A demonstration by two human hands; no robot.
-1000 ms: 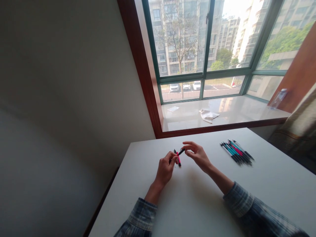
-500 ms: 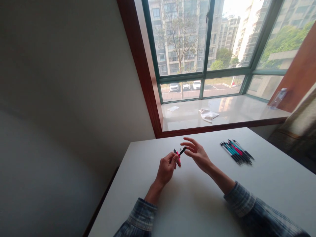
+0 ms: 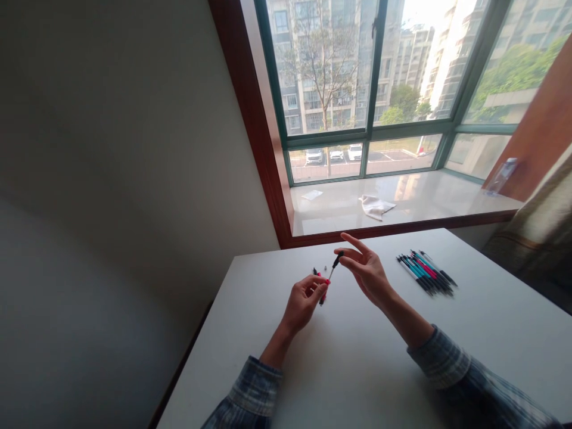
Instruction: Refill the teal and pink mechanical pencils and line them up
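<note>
My left grip (image 3: pixel 304 301) is closed on a slim pink pen piece (image 3: pixel 328 282), thumb and fingers pinching it, most of it hidden by the fingers. My right grip (image 3: pixel 369 274) has a short black pen section (image 3: pixel 338 260) between thumb and fingertips, index finger raised clear of it. A thin pale rod (image 3: pixel 331 274) runs between the two, slanting up from the pink end to the black one; too small to tell how it joins either. All this is above the white smooth-topped counter (image 3: pixel 348 369), near its far edge. Just behind and below my left grip, a pink-and-black pen-shaped item (image 3: pixel 322 299) shows on the counter, partly covered by the fingers, so can't tell if it is one piece or several. Small grey bit (image 3: pixel 325 268) lies just beyond, shape unclear. Off to the right, well apart from both hands, a bunch of slim pens in white, teal, pink and black (image 3: pixel 426 274) lies side by side, roughly parallel, all slanted. Both wrists come out of blue plaid fabric sleeves (image 3: pixel 254 390). Past the counter, glossy pale sill (image 3: pixel 330 220): crumpled white cloth (image 3: pixel 376 207), flat white paper-like sheet (image 3: pixel 311 195), clear upright bottle (image 3: pixel 501 177) at the right end.
</note>
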